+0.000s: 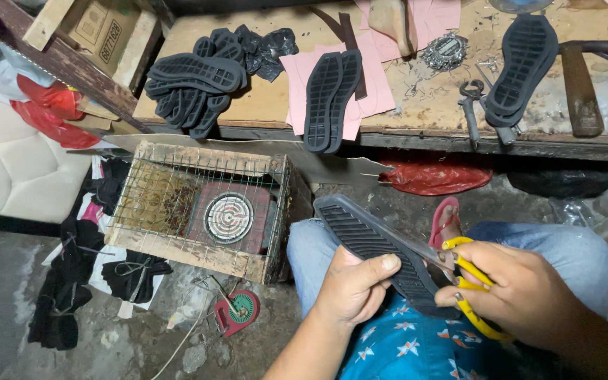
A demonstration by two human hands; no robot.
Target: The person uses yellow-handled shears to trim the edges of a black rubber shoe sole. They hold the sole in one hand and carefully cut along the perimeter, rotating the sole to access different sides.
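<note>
My left hand (pixel 352 287) grips a black ribbed rubber shoe sole (pixel 367 236) from below, thumb pressed across its tread. It lies slanted over my lap. My right hand (pixel 526 292) holds yellow-handled scissors (pixel 467 278), fingers through the loops. The blades meet the sole's right edge near its middle. Under both hands are blue jeans and a blue patterned shirt.
A wire-covered wooden box with a round electric heater coil (pixel 228 217) stands to the left. The wooden bench (pixel 423 130) above carries stacked black soles (pixel 195 77), a pair of soles on pink paper (pixel 331 98), another sole (pixel 522 67), pincers (pixel 470 105) and a hammer (pixel 580 84).
</note>
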